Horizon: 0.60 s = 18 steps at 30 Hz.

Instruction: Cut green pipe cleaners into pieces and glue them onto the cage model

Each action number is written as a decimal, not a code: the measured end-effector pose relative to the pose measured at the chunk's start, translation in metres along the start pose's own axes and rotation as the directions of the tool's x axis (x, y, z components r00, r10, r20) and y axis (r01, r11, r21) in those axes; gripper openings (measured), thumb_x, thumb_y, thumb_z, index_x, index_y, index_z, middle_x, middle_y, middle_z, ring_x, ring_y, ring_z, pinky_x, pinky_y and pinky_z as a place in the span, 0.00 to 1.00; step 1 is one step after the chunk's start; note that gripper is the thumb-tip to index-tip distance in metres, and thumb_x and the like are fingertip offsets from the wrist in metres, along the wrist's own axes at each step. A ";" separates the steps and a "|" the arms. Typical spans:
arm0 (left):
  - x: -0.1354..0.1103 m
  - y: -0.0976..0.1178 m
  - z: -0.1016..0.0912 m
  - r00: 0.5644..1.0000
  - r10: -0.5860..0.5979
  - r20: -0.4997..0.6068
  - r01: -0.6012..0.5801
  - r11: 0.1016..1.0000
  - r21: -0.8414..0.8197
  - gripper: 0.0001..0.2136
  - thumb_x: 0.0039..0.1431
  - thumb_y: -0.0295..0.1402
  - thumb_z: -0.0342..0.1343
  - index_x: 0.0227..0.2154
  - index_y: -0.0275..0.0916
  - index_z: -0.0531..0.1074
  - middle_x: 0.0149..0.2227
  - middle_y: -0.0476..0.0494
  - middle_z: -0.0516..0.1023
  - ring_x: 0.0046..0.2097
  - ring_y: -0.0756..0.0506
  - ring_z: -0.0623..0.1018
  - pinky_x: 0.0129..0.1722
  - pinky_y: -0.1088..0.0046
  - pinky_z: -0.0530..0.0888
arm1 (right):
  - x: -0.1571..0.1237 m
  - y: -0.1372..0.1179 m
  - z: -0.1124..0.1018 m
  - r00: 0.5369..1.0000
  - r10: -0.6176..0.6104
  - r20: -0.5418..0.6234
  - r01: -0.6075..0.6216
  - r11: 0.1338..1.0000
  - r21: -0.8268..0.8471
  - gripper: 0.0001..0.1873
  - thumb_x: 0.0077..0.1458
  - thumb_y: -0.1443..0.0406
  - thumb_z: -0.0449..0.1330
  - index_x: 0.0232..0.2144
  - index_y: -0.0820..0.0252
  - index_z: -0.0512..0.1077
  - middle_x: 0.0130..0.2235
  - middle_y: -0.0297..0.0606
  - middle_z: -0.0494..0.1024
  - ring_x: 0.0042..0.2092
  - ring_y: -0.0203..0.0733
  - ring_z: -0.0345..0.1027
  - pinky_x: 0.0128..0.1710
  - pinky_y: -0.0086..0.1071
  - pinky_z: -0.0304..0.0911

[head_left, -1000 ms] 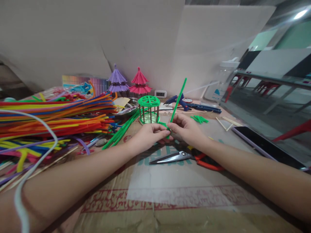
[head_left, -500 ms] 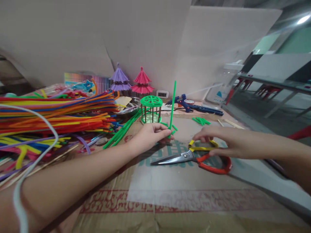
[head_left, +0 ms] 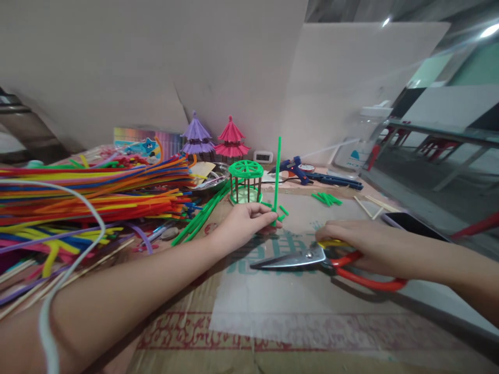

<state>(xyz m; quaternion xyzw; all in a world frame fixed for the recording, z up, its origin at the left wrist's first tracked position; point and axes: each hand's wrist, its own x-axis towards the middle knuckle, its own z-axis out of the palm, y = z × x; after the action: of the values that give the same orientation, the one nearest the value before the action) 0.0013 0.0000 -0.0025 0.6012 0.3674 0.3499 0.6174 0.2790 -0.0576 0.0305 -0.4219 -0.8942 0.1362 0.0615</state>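
A green pipe cleaner (head_left: 277, 171) stands nearly upright, pinched between the thumb and fingers of my left hand (head_left: 253, 221). My right hand (head_left: 351, 241) grips the scissors (head_left: 307, 256) by their yellow and red handles; the blades look shut and point left, low over the sheet. Behind my left hand stands a small round frame (head_left: 245, 169) with a green spoked top, dark posts and a green base. Short cut green pieces (head_left: 284, 210) lie just beyond my left fingers. Another small pile of green pieces (head_left: 326, 199) rests farther right.
Bundles of coloured pipe cleaners (head_left: 97, 176) fill the left side, with a white cord (head_left: 88, 205) in front. Purple (head_left: 197, 135) and pink (head_left: 231, 137) model roofs stand at the back. A glue gun (head_left: 298, 169), a plastic bottle (head_left: 353, 145) and a phone (head_left: 415, 226) are to the right.
My right hand has closed more fully around the scissor handles, and the scissors have shifted right. My left hand still holds the green pipe cleaner upright. The view has shifted slightly.
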 end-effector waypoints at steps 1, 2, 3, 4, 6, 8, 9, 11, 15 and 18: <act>0.000 0.001 0.000 1.000 -0.006 -0.007 0.006 1.000 -0.011 0.08 0.55 0.35 0.62 0.30 0.33 0.75 0.31 0.42 0.82 0.32 0.51 0.79 0.36 0.75 0.74 | 0.000 0.000 -0.003 0.999 0.019 0.046 -0.020 1.000 0.017 0.22 0.48 0.72 0.56 0.45 0.49 0.73 0.40 0.39 0.78 0.38 0.46 0.72 0.33 0.34 0.65; 0.000 0.001 0.001 1.000 -0.012 -0.013 0.012 1.000 -0.018 0.08 0.55 0.34 0.62 0.30 0.33 0.75 0.30 0.43 0.82 0.31 0.51 0.79 0.36 0.75 0.74 | 0.000 0.000 -0.006 0.997 0.037 0.069 -0.040 0.998 0.039 0.20 0.50 0.70 0.56 0.46 0.50 0.72 0.41 0.40 0.78 0.40 0.47 0.71 0.36 0.36 0.65; 0.000 0.002 0.001 1.000 -0.019 -0.016 0.019 1.000 -0.024 0.08 0.55 0.34 0.62 0.29 0.33 0.75 0.30 0.43 0.82 0.30 0.52 0.78 0.36 0.74 0.74 | 0.000 0.000 -0.011 0.997 0.053 0.062 -0.057 0.996 0.068 0.19 0.53 0.68 0.56 0.48 0.51 0.71 0.43 0.42 0.77 0.41 0.48 0.71 0.39 0.37 0.66; -0.001 0.004 0.002 1.000 -0.025 -0.017 0.024 0.999 -0.030 0.07 0.55 0.33 0.63 0.29 0.33 0.75 0.29 0.43 0.81 0.30 0.52 0.78 0.36 0.74 0.75 | 0.000 0.000 -0.017 0.997 0.070 0.032 -0.073 0.992 0.101 0.20 0.55 0.65 0.57 0.50 0.51 0.70 0.44 0.44 0.77 0.43 0.49 0.71 0.41 0.38 0.65; -0.002 0.006 0.002 1.000 -0.026 -0.018 0.025 0.999 -0.043 0.07 0.54 0.32 0.63 0.29 0.32 0.75 0.29 0.44 0.81 0.29 0.52 0.78 0.36 0.74 0.74 | -0.002 0.002 -0.028 0.995 0.100 -0.020 -0.096 0.984 0.152 0.23 0.58 0.59 0.56 0.55 0.53 0.67 0.42 0.46 0.75 0.42 0.48 0.70 0.42 0.39 0.64; -0.002 0.007 0.003 0.999 -0.021 -0.027 0.020 0.999 -0.051 0.07 0.55 0.32 0.63 0.28 0.32 0.75 0.29 0.44 0.81 0.29 0.52 0.78 0.36 0.75 0.74 | -0.005 0.005 -0.037 0.991 0.128 -0.028 -0.122 0.981 0.152 0.22 0.60 0.56 0.53 0.55 0.54 0.66 0.38 0.45 0.74 0.39 0.47 0.68 0.41 0.39 0.64; -0.003 0.007 0.003 0.999 -0.019 -0.034 0.017 0.999 -0.050 0.07 0.55 0.32 0.62 0.28 0.32 0.74 0.29 0.44 0.81 0.30 0.52 0.78 0.35 0.75 0.74 | -0.006 0.008 -0.040 0.991 0.135 -0.025 -0.130 0.982 0.135 0.21 0.61 0.54 0.52 0.52 0.55 0.67 0.39 0.45 0.73 0.40 0.47 0.67 0.42 0.40 0.64; -0.002 0.007 0.003 0.999 -0.015 -0.046 0.013 0.999 -0.042 0.07 0.56 0.31 0.62 0.28 0.32 0.74 0.29 0.44 0.81 0.30 0.52 0.78 0.35 0.76 0.74 | -0.008 0.015 -0.043 0.988 0.145 -0.045 -0.142 0.987 0.076 0.19 0.59 0.52 0.54 0.47 0.57 0.69 0.44 0.49 0.72 0.44 0.50 0.66 0.45 0.42 0.62; -0.001 0.004 0.002 0.999 0.004 -0.042 -0.005 1.000 -0.018 0.07 0.55 0.32 0.61 0.27 0.33 0.73 0.29 0.44 0.80 0.30 0.52 0.79 0.35 0.75 0.74 | -0.005 0.029 -0.039 0.985 0.168 -0.048 -0.169 0.985 -0.024 0.24 0.56 0.49 0.57 0.49 0.56 0.71 0.53 0.52 0.71 0.54 0.57 0.63 0.52 0.46 0.58; -0.001 0.002 0.001 0.999 0.030 -0.024 -0.029 0.999 0.033 0.08 0.55 0.34 0.61 0.28 0.33 0.74 0.29 0.45 0.80 0.30 0.52 0.78 0.34 0.76 0.73 | 0.001 0.032 -0.033 0.985 0.170 0.009 -0.170 0.985 -0.010 0.26 0.57 0.48 0.55 0.52 0.56 0.71 0.53 0.49 0.73 0.53 0.56 0.65 0.51 0.44 0.60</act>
<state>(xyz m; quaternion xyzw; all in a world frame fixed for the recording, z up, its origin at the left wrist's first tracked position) 0.0017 -0.0007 -0.0003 0.6121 0.3718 0.3603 0.5977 0.3096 -0.0314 0.0526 -0.4963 -0.8558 0.1392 0.0432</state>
